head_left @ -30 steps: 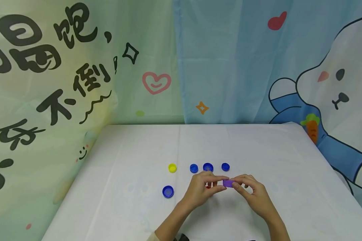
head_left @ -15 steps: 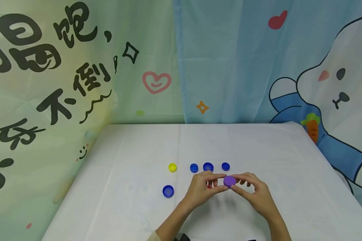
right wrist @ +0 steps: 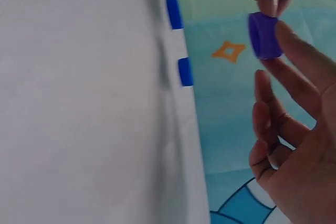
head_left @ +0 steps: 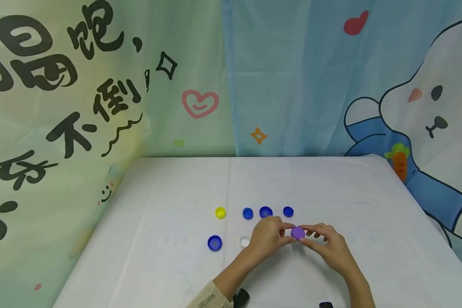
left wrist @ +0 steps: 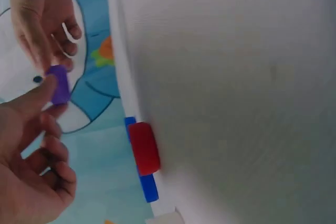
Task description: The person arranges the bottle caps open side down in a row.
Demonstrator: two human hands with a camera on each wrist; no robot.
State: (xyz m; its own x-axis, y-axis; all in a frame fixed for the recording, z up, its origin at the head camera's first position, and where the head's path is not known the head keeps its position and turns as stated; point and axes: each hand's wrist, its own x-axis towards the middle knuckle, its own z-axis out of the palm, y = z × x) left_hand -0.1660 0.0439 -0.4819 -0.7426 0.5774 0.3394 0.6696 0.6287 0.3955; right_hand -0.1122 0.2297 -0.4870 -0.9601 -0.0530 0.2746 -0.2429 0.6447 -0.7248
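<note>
A purple bottle cap (head_left: 298, 232) is held up over the table between my two hands. In the head view its round flat top faces the camera. My left hand (head_left: 268, 234) pinches it from the left with thumb and index finger. From the other side, the thumb and index fingertips of my right hand (head_left: 331, 250) grip it too. In the right wrist view the purple cap (right wrist: 268, 36) shows its open side, turned toward the table. A red cap (left wrist: 144, 148) stands on the cloth in the left wrist view; my left hand hides it in the head view.
Behind the hands lie blue caps (head_left: 248, 213), one partly overlapped by my left hand. Farther left are a yellow cap (head_left: 220, 212) and a larger blue cap (head_left: 214, 243). A white cap (head_left: 244, 242) lies beside my left wrist. A printed curtain (head_left: 277, 77) hangs behind the white-covered table (head_left: 169, 192).
The purple cap has turned from edge-on to face-on and shifted slightly right. My left hand has moved right, uncovering the white cap and covering the red one. The right hand keeps its grip.
</note>
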